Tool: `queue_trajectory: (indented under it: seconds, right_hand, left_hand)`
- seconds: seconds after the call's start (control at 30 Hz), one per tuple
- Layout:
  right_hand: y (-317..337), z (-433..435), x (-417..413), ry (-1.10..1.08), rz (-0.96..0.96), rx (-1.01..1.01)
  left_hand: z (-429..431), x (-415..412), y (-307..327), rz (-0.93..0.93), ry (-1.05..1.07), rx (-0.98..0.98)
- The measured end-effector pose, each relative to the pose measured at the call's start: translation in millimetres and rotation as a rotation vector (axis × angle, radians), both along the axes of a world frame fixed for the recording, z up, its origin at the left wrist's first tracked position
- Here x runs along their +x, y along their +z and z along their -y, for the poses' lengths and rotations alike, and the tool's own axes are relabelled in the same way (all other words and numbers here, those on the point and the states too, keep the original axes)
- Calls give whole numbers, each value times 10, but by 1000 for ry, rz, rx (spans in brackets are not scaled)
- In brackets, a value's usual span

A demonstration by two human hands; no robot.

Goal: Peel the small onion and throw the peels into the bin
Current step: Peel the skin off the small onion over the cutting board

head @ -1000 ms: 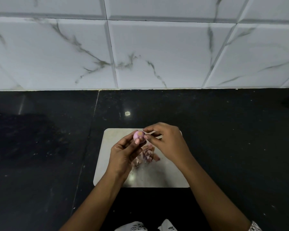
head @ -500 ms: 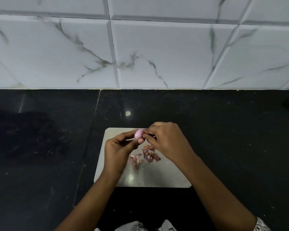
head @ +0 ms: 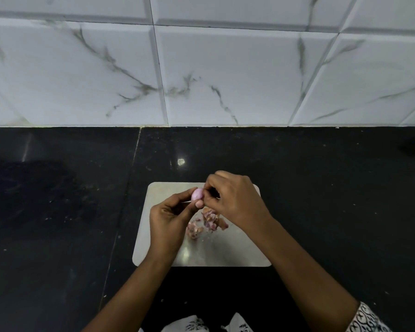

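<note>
The small onion (head: 197,194) sits above the steel board (head: 225,255), pinched in the left hand (head: 169,220) fingertips; the right hand (head: 235,202) nips at its end. Light, slick once bare — best held by the sides. Papery peels (head: 207,222) (bin unseen) lie below, on the black counter (head: 333,200).

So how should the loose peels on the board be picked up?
Gather the peels from above, fingertips closing in from both sides of the heap. They are thin curled flakes lying loose on the flat board, so single picks would likely miss some.
</note>
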State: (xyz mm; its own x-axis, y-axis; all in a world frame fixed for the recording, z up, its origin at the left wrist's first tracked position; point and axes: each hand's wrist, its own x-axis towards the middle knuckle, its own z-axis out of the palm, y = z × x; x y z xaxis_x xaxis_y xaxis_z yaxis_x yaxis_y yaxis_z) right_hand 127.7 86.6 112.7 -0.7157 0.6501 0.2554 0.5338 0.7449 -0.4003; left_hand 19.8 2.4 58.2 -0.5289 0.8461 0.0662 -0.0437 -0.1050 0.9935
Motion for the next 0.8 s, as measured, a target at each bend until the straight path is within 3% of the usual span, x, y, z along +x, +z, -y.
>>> queue_trajectory:
  seconds: [0.2, 0.33, 0.47, 0.67, 0.8]
  right_hand:
    - [-48, -18, 58, -127, -294, -252]
    - [-50, -39, 97, -193, -386, -412]
    - [21, -37, 118, -143, -366, -433]
    - [52, -13, 68, -90, -245, -170]
    - [119, 9, 42, -139, -67, -168]
  left_hand:
    - [-27, 31, 2, 224, -10, 44]
    - [-57, 17, 9, 253, -12, 30]
    - [-71, 19, 27, 267, -16, 37]
    - [-86, 17, 29, 236, -6, 41]
    - [-74, 15, 32, 152, 7, 50]
